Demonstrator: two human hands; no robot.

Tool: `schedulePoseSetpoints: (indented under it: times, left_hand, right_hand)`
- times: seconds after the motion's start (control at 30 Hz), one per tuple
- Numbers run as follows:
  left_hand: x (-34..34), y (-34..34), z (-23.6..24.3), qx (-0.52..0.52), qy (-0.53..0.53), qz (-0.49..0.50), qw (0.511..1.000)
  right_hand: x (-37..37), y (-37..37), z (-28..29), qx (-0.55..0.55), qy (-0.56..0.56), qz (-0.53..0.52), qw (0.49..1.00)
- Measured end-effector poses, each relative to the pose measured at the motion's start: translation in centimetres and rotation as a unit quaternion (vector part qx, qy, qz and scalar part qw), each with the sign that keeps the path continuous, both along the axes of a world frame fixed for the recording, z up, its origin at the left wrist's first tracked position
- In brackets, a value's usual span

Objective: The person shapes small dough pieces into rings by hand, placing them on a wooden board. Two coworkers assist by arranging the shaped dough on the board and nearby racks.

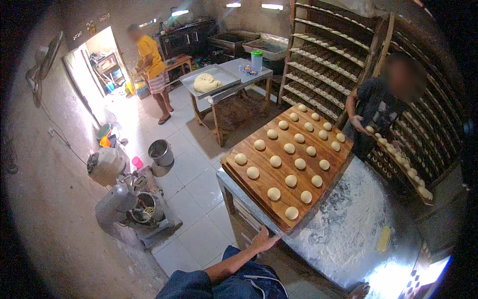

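Note:
My left hand [264, 240] is at the near edge of the metal-topped table, just below the corner of a wooden board. Its fingers stretch toward the table edge, with the thumb apart, and it holds nothing I can see. The wooden board [271, 164] lies on the table, seemingly stacked on others, and carries rows of round dough balls [289, 148]. A dark shape that looks like my right hand [359, 290] shows at the table's near edge, at the bottom of the picture. Shadow hides its fingers. Flour [343, 212] covers much of the metal tabletop [308, 251].
A co-worker [381, 107] at the right holds a long board of dough pieces [401, 157] beside tall racks [323, 60]. Another person [152, 65] stands near the doorway. Dough fills a tray [206, 82] on a farther table. A mixer [117, 204] and a bucket [161, 152] stand left.

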State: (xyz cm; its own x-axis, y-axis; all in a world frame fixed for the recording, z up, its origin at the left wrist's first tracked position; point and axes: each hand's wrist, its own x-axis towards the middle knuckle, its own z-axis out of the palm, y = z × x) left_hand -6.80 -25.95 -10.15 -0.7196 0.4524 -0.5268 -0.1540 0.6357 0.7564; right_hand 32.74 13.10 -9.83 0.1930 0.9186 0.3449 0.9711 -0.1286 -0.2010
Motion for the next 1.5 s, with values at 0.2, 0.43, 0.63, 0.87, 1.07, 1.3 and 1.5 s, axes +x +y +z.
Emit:
schedulePoseSetpoints:
  times: [0.2, 0.43, 0.63, 0.87, 1.07, 1.3, 1.5]
  left_hand:
    - [0.2, -0.1, -2.3, 0.042, 0.069, 0.010, 0.997]
    - [0.1, 0.3, 0.8, 0.006, 0.014, -0.008, 1.000]
    - [0.1, -0.1, 0.0, 0.010, 0.011, -0.001, 1.000]
    - [0.3, 0.2, -1.6, 0.013, 0.069, -0.005, 0.998]
    - [0.1, 0.0, -2.3, 0.026, 0.050, -0.014, 0.998]
    - [0.2, 0.1, -3.2, 0.039, 0.062, -0.007, 0.997]
    - [0.1, 0.4, 1.0, -0.009, 0.003, -0.012, 1.000]
  right_hand:
    - [-0.7, 0.2, 0.2, -0.001, -0.001, 0.003, 1.000]
    - [0.5, 0.2, 0.1, 0.000, -0.001, -0.012, 1.000]
    - [0.4, 0.1, 0.2, 0.000, -0.003, -0.008, 1.000]
    - [1.5, -0.5, 0.6, 0.003, -0.003, -0.016, 1.000]
    - [2.4, -0.9, 0.6, 0.003, 0.001, -0.019, 1.000]
    - [2.8, -1.0, 0.4, 0.001, 0.002, -0.022, 1.000]
    - [3.6, -1.1, 0.2, 0.001, 0.001, -0.032, 0.999]
